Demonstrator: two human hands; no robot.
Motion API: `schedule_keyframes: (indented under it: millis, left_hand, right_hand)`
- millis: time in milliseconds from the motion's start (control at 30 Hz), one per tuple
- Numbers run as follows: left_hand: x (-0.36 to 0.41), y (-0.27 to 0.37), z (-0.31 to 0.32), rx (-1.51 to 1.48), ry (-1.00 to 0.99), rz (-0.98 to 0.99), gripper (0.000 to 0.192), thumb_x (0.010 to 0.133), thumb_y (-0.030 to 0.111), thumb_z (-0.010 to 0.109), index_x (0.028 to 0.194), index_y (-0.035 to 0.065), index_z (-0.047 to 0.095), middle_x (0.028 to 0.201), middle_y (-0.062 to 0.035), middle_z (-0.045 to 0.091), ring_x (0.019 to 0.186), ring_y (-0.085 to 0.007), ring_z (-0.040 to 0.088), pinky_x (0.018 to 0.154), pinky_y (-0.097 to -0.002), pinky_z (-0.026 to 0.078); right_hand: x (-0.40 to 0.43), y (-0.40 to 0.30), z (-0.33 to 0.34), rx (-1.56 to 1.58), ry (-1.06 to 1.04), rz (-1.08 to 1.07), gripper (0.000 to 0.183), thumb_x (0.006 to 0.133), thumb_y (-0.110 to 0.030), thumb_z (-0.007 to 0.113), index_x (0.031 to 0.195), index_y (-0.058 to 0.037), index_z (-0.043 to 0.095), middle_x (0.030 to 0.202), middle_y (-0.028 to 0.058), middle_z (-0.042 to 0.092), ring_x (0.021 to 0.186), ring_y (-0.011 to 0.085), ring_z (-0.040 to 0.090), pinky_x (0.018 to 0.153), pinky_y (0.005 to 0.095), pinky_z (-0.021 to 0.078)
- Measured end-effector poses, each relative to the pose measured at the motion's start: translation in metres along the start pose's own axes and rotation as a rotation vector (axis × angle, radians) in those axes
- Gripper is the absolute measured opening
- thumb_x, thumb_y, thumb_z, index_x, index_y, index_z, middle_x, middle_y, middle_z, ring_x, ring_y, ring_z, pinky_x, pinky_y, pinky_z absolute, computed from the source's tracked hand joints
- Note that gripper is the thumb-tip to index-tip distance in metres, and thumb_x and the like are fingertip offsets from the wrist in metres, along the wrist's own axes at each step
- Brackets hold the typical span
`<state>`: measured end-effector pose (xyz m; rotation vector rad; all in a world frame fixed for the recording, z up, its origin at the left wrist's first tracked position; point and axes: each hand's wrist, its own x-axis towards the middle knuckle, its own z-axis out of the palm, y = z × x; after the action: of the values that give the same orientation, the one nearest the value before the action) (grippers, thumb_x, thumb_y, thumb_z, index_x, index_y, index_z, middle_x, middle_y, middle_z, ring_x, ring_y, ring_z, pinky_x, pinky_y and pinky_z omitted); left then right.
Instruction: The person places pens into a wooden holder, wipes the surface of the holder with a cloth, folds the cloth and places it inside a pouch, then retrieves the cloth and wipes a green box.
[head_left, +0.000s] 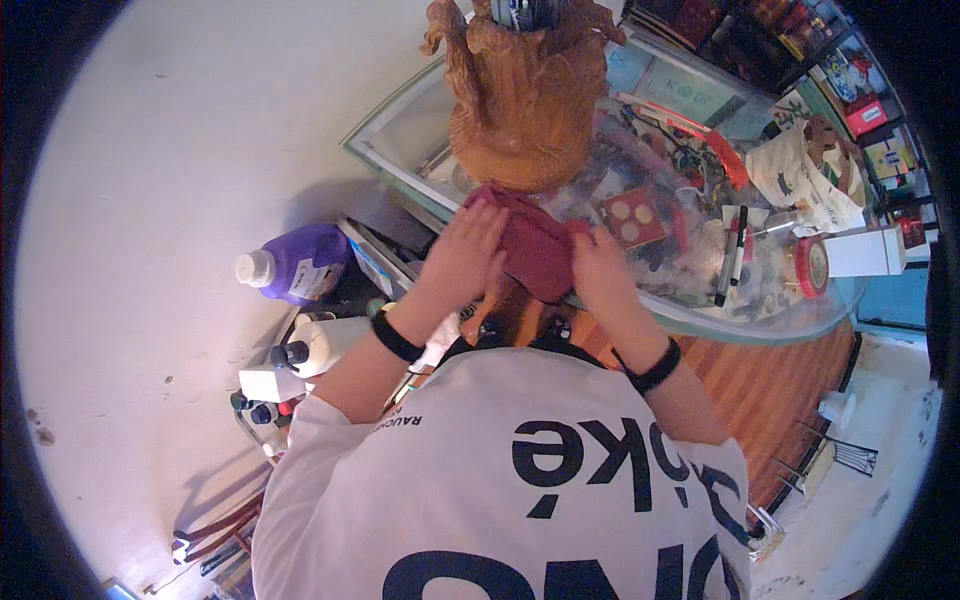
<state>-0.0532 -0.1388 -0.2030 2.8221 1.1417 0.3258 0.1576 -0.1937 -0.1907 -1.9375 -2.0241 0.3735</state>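
Observation:
A folded dark red cloth (536, 251) is between my two hands, at the near edge of a glass-topped display counter (750, 330). My left hand (466, 255) lies over the cloth's left side, fingers nearly straight, with the cloth against its palm side. At the right side, my right hand (606, 266) pinches the cloth's edge with bent fingers. Both hands look slightly blurred. Just beyond the cloth stands a carved wooden pot (525, 112) with pens in its top. Whatever the cloth covers underneath is hidden.
Right on the counter are a red four-circle box (631, 217), markers (733, 255), a red-lidded jar (811, 267), a white box (865, 251) and a cloth bag (802, 176). At left, a purple bottle (307, 262) and a white pump bottle (330, 345) stand near the wall.

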Motion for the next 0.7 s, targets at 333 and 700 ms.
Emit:
schedule_keyframes:
  millis: [333,700]
  left_hand:
    - [0.003,-0.009,-0.008,0.060,-0.017,0.087,0.055,0.076,0.027,0.051,0.122,-0.0021,0.042,0.124,-0.0165,0.045,0.121,-0.0321,0.036,0.104,-0.0415,0.024]
    - [0.030,0.071,0.009,-0.131,0.062,0.357,0.055,0.074,0.031,0.058,0.122,0.0072,0.045,0.121,-0.0106,0.048,0.103,-0.0282,0.047,0.088,-0.0379,0.040]
  right_hand:
    - [0.015,-0.003,-0.002,0.072,-0.047,0.087,0.023,0.074,-0.003,0.050,0.096,-0.0002,0.053,0.099,0.0216,0.050,0.097,0.0367,0.050,0.081,0.0418,0.0446]
    - [-0.009,0.104,-0.021,-0.289,0.284,0.130,0.029,0.072,-0.002,0.053,0.100,-0.0020,0.053,0.097,0.0216,0.056,0.091,0.0398,0.052,0.081,0.0441,0.0422]
